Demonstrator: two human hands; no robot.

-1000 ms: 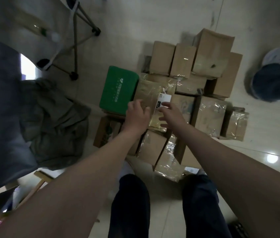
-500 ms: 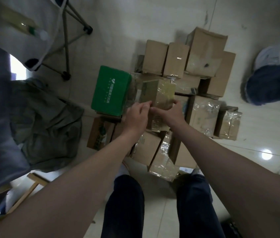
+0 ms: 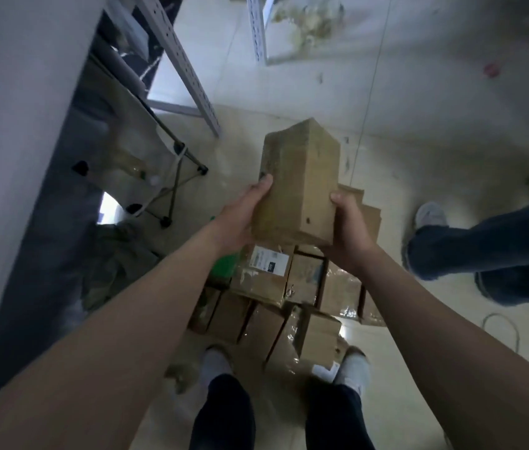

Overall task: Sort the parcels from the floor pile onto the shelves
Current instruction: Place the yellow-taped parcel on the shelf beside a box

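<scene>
I hold a tall brown cardboard parcel (image 3: 299,183) up in front of me, above the floor pile. My left hand (image 3: 243,212) grips its left side with the thumb along the edge. My right hand (image 3: 349,228) grips its lower right side. Below it lies the pile of cardboard parcels (image 3: 289,300) on the floor, several wrapped in clear tape, one with a white label (image 3: 268,261). A green parcel (image 3: 224,266) shows partly behind my left forearm.
A grey metal shelf post (image 3: 188,69) slants at upper left, another (image 3: 256,27) at the top. A folding stand (image 3: 175,177) and crumpled cloth (image 3: 117,254) lie left. Another person's leg and shoe (image 3: 484,248) stand at right. My feet (image 3: 289,368) touch the pile.
Both hands have lifted the brown parcel off the pile and raised it. The view has tilted up, showing the shelf posts.
</scene>
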